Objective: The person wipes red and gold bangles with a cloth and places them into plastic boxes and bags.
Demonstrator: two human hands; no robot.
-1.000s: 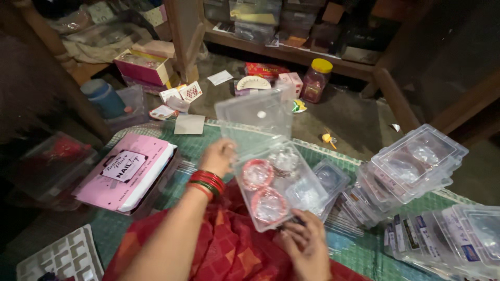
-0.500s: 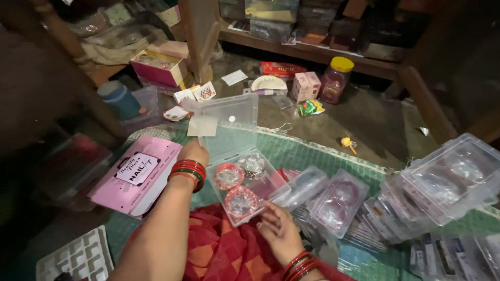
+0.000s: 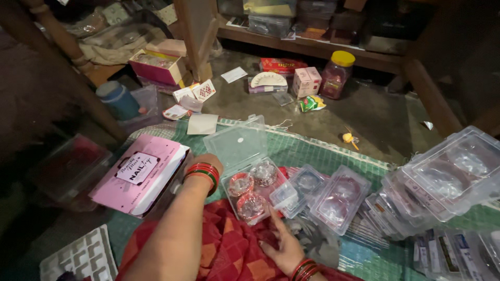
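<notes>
My left hand (image 3: 208, 162) grips the open clear case (image 3: 250, 179) lying between my hands, its long axis running away from me, while my right fingertips (image 3: 276, 221), spread, touch its near corner.

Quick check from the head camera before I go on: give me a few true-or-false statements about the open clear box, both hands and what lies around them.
1. The clear box has its lid open. True.
2. The box is empty. False: it holds three round reddish and silvery pieces.
3. The left hand is at the box's left side, red bangles on the wrist. True.
4. The right hand grips the yellow-lidded jar. False: it is at the box's near edge; the jar stands far off on the floor.
5. A pink box lies left of the left hand. True.
</notes>
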